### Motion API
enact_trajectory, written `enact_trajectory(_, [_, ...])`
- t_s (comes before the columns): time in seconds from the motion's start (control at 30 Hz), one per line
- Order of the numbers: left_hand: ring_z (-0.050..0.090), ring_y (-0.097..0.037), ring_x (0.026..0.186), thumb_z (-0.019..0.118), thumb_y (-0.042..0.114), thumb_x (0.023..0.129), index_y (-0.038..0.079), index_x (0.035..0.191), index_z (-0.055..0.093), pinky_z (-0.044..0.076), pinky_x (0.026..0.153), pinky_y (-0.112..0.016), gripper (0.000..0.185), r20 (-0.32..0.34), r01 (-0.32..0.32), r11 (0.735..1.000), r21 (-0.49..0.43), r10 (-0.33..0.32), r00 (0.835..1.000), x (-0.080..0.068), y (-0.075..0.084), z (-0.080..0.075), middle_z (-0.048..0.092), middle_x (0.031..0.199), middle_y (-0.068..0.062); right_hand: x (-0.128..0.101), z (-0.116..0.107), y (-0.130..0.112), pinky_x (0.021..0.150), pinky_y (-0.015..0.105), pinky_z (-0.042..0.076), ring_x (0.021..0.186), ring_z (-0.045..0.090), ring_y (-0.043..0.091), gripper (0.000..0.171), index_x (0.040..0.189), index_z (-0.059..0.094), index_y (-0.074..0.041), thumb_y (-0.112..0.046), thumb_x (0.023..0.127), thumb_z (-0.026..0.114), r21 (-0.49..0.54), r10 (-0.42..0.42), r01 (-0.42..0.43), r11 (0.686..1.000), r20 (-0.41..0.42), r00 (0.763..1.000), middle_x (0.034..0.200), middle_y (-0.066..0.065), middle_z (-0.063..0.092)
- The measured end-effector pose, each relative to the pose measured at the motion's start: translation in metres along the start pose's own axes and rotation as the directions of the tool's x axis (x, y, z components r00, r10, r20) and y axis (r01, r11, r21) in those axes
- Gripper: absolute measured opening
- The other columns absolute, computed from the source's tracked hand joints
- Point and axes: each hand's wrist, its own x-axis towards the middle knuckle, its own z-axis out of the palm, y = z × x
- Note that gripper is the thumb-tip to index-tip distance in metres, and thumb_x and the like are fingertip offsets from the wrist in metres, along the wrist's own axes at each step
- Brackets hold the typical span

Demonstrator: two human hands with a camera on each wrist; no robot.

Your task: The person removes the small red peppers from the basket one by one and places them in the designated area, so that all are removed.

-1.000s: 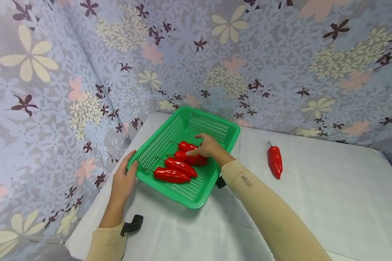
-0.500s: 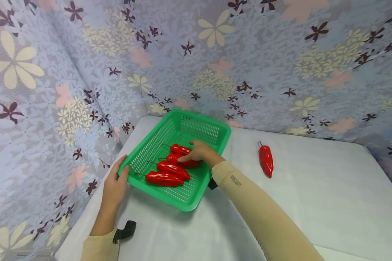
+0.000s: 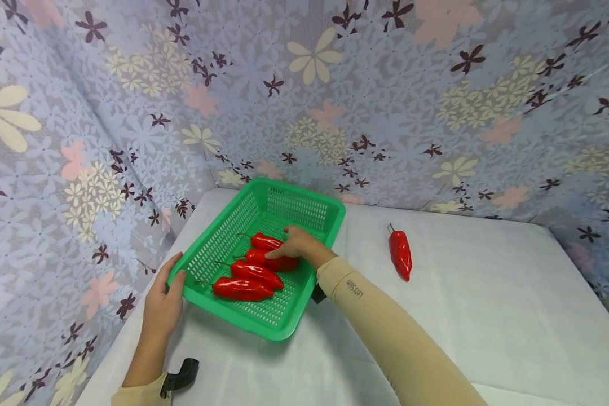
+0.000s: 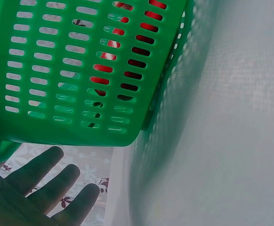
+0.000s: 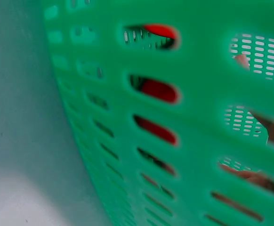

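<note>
Red pepper [image 3: 400, 254] — outside green basket [image 3: 330, 211].

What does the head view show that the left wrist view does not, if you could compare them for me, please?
Only the head view shows the right hand resting on the peppers in the basket, the lone pepper on the table, and the floral backdrop. Only the left wrist view shows the left hand's fingers beneath the basket's slotted underside. Both share the green basket, red peppers and the white table.
</note>
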Motion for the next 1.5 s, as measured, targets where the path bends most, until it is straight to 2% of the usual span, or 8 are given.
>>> enact_trajectory(0.3, [0.043, -0.034, 0.133, 0.041, 0.047, 0.106, 0.031, 0.156, 0.040, 0.031, 0.106, -0.065, 0.052, -0.009, -0.026, 1.000, -0.014, 0.026, 1.000, 0.0016, 0.0014, 0.0034, 0.040, 0.157, -0.009, -0.0003, -0.0027, 0.0008, 0.101, 0.045, 0.046, 0.130, 0.048, 0.034, 0.087, 0.156, 0.034, -0.005, -0.022, 0.086, 0.083, 0.009, 0.007, -0.007, 1.000, -0.017, 1.000, 0.152, 0.018, 0.041])
enact_trajectory(0.53, [0.042, -0.032, 0.133, 0.043, 0.045, 0.106, 0.031, 0.155, 0.042, 0.030, 0.108, -0.062, 0.051, -0.008, -0.049, 0.999, -0.019, 0.049, 0.999, 0.0036, 0.0022, 0.0056, 0.040, 0.156, -0.008, -0.0026, -0.0028, 0.0051, 0.091, 0.041, 0.051, 0.119, 0.055, 0.030, 0.084, 0.154, 0.038, -0.008, -0.018, 0.085, 0.084, 0.036, -0.009, 0.010, 0.999, -0.023, 1.000, 0.147, 0.017, 0.046])
enact_trajectory(0.67, [0.041, -0.032, 0.135, 0.043, 0.046, 0.106, 0.029, 0.155, 0.042, 0.029, 0.109, -0.063, 0.052, -0.005, -0.052, 0.999, -0.016, 0.052, 0.999, 0.0044, 0.0030, 0.0066, 0.040, 0.156, -0.008, -0.0001, -0.0035, 0.0076, 0.092, 0.041, 0.050, 0.116, 0.056, 0.028, 0.081, 0.152, 0.042, -0.011, -0.021, 0.084, 0.084, -0.013, -0.027, 0.026, 1.000, -0.030, 0.999, 0.145, 0.015, 0.048])
enact_trajectory(0.8, [0.040, -0.033, 0.136, 0.043, 0.046, 0.106, 0.028, 0.155, 0.042, 0.029, 0.109, -0.064, 0.052, -0.007, -0.049, 0.999, -0.011, 0.049, 0.999, 0.0039, 0.0030, 0.0065, 0.040, 0.157, -0.008, 0.0022, -0.0040, 0.0080, 0.098, 0.044, 0.047, 0.124, 0.052, 0.031, 0.075, 0.149, 0.047, -0.012, -0.023, 0.085, 0.084, -0.032, -0.043, 0.041, 0.999, -0.044, 0.998, 0.148, 0.015, 0.046])
enact_trajectory(0.93, [0.040, -0.033, 0.136, 0.042, 0.046, 0.106, 0.028, 0.155, 0.043, 0.029, 0.109, -0.064, 0.052, -0.012, -0.049, 0.999, -0.012, 0.049, 0.999, 0.0029, 0.0024, 0.0058, 0.041, 0.156, -0.008, 0.0030, -0.0037, 0.0075, 0.101, 0.046, 0.045, 0.127, 0.051, 0.033, 0.072, 0.148, 0.050, -0.014, -0.023, 0.085, 0.083, 0.005, -0.071, 0.071, 0.997, -0.074, 0.995, 0.147, 0.015, 0.047])
enact_trajectory(1.1, [0.041, -0.033, 0.136, 0.043, 0.045, 0.106, 0.028, 0.154, 0.043, 0.029, 0.109, -0.063, 0.051, -0.020, -0.044, 0.999, -0.018, 0.044, 0.999, 0.0019, 0.0020, 0.0050, 0.041, 0.156, -0.008, 0.0025, -0.0028, 0.0066, 0.096, 0.044, 0.048, 0.117, 0.058, 0.029, 0.072, 0.148, 0.051, -0.017, -0.019, 0.085, 0.084, 0.074, -0.098, 0.105, 0.992, -0.103, 0.990, 0.138, 0.013, 0.055])
enact_trajectory(1.27, [0.040, -0.033, 0.137, 0.043, 0.044, 0.106, 0.026, 0.154, 0.043, 0.028, 0.109, -0.063, 0.051, -0.025, -0.042, 0.999, -0.016, 0.042, 0.999, 0.0011, 0.0019, 0.0041, 0.041, 0.156, -0.009, 0.0010, -0.0023, 0.0033, 0.093, 0.041, 0.050, 0.112, 0.060, 0.026, 0.071, 0.148, 0.051, -0.019, -0.018, 0.085, 0.084, 0.123, -0.089, 0.103, 0.987, -0.109, 0.990, 0.133, 0.011, 0.059])
enact_trajectory(1.5, [0.039, -0.034, 0.138, 0.042, 0.044, 0.106, 0.029, 0.155, 0.043, 0.028, 0.109, -0.064, 0.050, -0.031, -0.033, 0.999, -0.011, 0.032, 0.999, 0.0005, 0.0008, 0.0024, 0.041, 0.156, -0.009, 0.0014, -0.0024, 0.0020, 0.090, 0.042, 0.052, 0.101, 0.065, 0.026, 0.067, 0.143, 0.058, -0.018, -0.019, 0.082, 0.086, 0.229, -0.106, 0.130, 0.965, -0.114, 0.988, 0.121, 0.011, 0.063])
